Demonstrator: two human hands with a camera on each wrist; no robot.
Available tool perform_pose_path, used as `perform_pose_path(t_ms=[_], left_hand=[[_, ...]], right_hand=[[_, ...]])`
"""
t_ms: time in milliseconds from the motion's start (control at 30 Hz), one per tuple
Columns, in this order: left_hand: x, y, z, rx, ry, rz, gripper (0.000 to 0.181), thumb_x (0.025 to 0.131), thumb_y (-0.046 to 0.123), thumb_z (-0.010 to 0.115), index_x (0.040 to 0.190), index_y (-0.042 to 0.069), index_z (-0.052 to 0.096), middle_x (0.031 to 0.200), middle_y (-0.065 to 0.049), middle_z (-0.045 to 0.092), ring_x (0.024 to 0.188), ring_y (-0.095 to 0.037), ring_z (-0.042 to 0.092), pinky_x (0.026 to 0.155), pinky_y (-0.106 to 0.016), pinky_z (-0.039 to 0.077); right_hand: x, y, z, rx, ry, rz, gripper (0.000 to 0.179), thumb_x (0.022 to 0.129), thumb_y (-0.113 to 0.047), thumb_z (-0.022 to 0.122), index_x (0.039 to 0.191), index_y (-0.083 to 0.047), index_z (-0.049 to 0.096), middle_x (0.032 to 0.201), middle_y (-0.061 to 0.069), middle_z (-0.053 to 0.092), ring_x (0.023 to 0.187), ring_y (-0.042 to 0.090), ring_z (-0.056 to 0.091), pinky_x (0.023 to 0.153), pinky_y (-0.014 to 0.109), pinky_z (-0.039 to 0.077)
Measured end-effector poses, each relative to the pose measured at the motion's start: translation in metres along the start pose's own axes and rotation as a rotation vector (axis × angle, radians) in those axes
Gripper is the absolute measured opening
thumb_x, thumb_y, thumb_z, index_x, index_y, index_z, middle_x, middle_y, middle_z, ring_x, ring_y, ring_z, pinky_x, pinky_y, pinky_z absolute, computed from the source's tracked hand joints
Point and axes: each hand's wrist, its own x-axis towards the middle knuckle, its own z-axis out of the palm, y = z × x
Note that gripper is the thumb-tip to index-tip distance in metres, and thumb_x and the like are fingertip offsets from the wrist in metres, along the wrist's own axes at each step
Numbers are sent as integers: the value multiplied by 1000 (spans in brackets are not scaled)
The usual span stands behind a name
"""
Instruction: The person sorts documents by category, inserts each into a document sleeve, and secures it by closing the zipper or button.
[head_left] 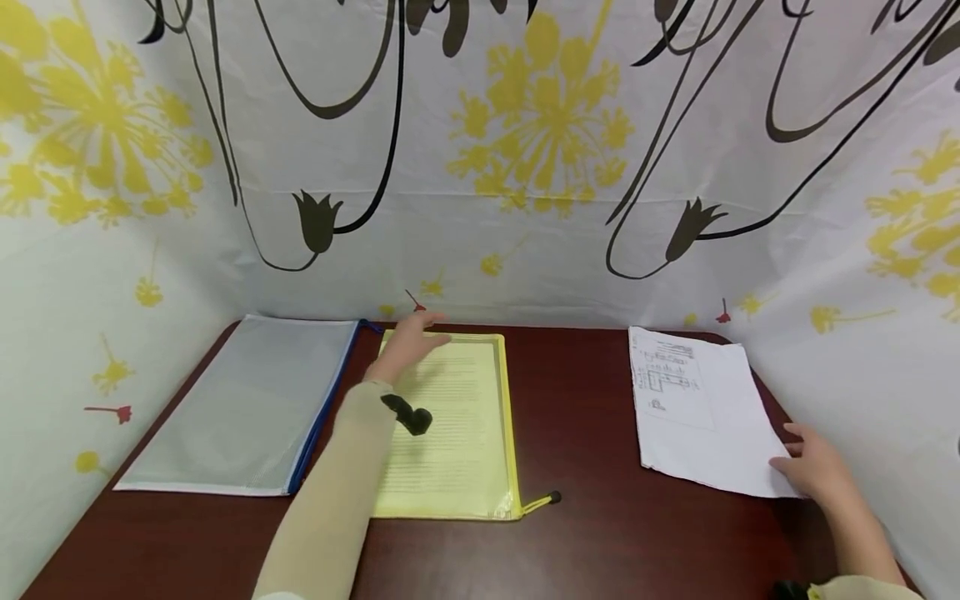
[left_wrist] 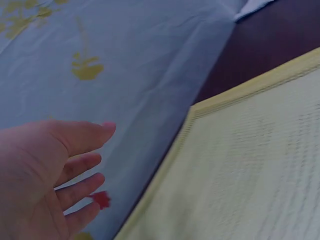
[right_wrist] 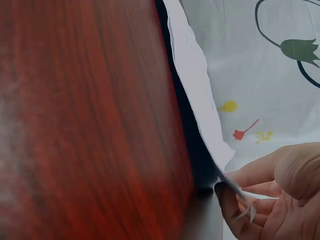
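Note:
A yellow zippered document folder (head_left: 459,425) with printed pages inside lies flat in the middle of the table. My left hand (head_left: 405,346) hovers over its far left edge, fingers extended and holding nothing; the left wrist view has the hand beside the folder's corner. At the right lies a stack of white papers (head_left: 697,433), its top sheet bearing print and small drawings. Its near right corner is pinched between thumb and fingers of my right hand (head_left: 819,468). In the right wrist view, the paper edge (right_wrist: 197,100) lifts off the table at that corner.
A clear folder with a blue zipper (head_left: 255,400) lies on the left of the dark wooden table (head_left: 570,417). The yellow folder's zipper pull (head_left: 542,502) sticks out at its near right corner. A patterned cloth (head_left: 465,167) hangs behind and along both sides.

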Motion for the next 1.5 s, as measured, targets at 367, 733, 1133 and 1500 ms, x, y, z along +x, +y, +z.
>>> perform_pose_path(t_ms=[367, 733, 1133, 1500], left_hand=[[-29, -10, -59, -71, 93, -8, 50, 102, 25, 57, 148, 10, 47, 155, -17, 42, 142, -38, 41, 114, -56, 41], [-70, -29, -94, -39, 117, -160, 52, 104, 25, 52, 147, -2, 43, 153, -26, 42, 141, -44, 38, 115, -57, 37], [-95, -66, -99, -80, 136, -223, 53, 102, 24, 54, 145, -6, 45, 149, -29, 44, 138, -45, 40, 114, -57, 38], [-114, -97, -82, -105, 136, -275, 52, 102, 19, 56, 144, -8, 44, 149, -32, 43, 139, -47, 40, 115, -58, 37]], right_hand=[[-4, -7, 0, 63, 65, 36, 60, 96, -11, 60, 137, 23, 32, 122, 46, 49, 100, 53, 55, 70, 47, 57], [-6, -12, 0, 34, 70, 25, 54, 95, -12, 60, 132, 23, 43, 122, 45, 53, 106, 56, 54, 76, 53, 55], [-8, -10, 1, 31, 56, -9, 54, 95, -15, 61, 131, 23, 45, 121, 44, 54, 103, 54, 55, 72, 46, 56], [-9, -9, 7, 39, 58, 5, 54, 94, -13, 62, 130, 23, 45, 120, 44, 55, 105, 55, 54, 77, 53, 55]])
